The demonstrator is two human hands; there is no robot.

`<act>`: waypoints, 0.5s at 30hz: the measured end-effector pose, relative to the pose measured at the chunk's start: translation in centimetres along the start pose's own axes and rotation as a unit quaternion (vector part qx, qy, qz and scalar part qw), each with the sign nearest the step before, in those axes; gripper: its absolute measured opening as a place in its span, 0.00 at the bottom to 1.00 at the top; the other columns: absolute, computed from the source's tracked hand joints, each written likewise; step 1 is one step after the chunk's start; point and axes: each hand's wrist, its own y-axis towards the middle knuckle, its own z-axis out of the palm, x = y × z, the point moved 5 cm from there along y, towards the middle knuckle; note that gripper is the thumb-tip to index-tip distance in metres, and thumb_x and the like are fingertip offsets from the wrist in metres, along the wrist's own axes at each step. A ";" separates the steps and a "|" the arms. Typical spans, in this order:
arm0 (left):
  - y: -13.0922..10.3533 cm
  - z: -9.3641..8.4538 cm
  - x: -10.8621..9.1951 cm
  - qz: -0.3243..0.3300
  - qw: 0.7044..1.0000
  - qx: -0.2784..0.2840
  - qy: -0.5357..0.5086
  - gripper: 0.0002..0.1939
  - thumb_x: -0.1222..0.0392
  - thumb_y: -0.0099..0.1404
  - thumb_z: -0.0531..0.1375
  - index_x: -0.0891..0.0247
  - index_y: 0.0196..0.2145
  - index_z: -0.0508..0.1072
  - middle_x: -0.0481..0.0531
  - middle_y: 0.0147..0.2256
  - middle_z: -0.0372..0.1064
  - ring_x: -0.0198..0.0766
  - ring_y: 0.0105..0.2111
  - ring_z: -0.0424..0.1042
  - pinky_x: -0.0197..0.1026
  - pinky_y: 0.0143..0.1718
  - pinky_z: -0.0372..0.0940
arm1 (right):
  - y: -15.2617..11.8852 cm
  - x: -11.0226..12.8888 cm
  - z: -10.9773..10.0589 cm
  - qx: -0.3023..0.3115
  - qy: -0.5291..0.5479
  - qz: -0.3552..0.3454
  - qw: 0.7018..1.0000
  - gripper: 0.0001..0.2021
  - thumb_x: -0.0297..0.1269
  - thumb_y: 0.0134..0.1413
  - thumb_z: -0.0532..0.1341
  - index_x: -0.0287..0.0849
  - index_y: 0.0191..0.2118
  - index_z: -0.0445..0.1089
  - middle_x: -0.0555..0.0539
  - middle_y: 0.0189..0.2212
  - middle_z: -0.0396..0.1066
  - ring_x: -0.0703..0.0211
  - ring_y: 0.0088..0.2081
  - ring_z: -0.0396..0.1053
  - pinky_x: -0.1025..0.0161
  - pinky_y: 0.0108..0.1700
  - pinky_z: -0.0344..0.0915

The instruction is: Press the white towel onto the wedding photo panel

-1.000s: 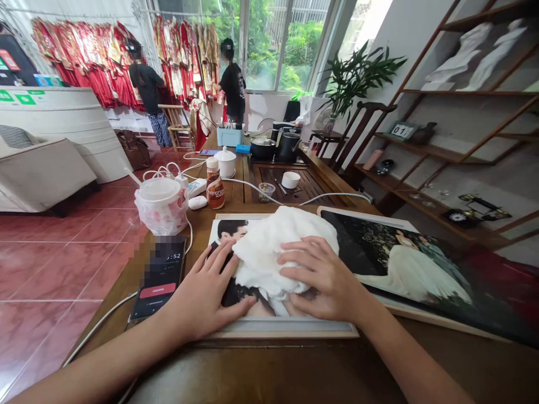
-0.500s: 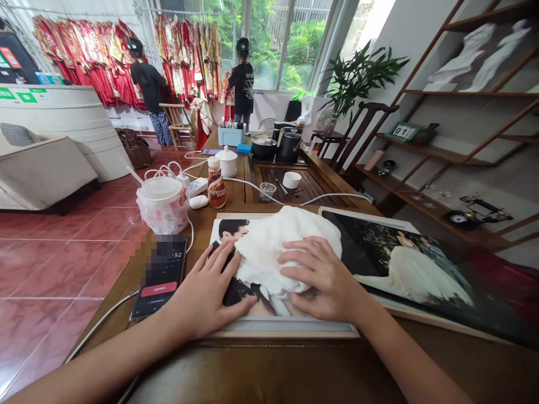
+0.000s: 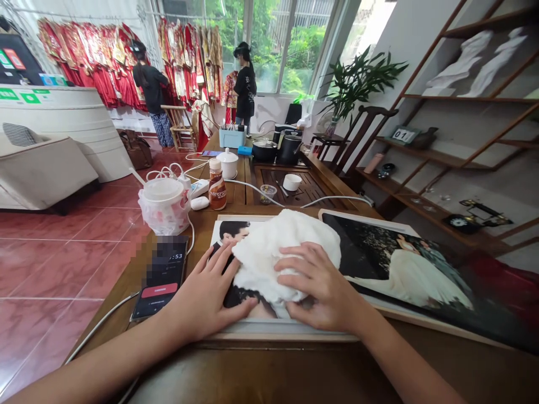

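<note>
A bunched white cloth lies on a framed photo in front of me and covers much of its middle. My right hand grips the near side of the cloth with curved fingers, its thumb low by the photo. My left hand rests flat with spread fingers on the photo's left part, fingertips beside the cloth's left edge. A second framed photo, showing a long white dress, lies to the right, partly behind my right arm.
Left of my left hand lies a phone with a cable. Beyond it stand a white bucket, a brown drink bottle and a lidded white cup. A tea tray bears a small white cup. Two people stand by hanging red garments.
My right hand has shifted slightly left and down, and the cloth's folds have changed shape under it. My left hand stays put. One person in the background has turned.
</note>
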 end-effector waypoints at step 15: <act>0.0 0.2 0.0 0.005 1.000 0.011 0.010 0.39 0.40 0.68 0.54 0.66 0.67 0.52 0.61 0.68 0.42 0.54 0.68 0.39 0.58 0.65 0.44 | -0.1 0.8 0.4 0.010 0.005 -0.025 1.000 0.10 0.35 0.51 0.62 0.45 0.42 0.67 0.47 0.46 0.73 0.46 0.57 0.62 0.45 0.59 0.49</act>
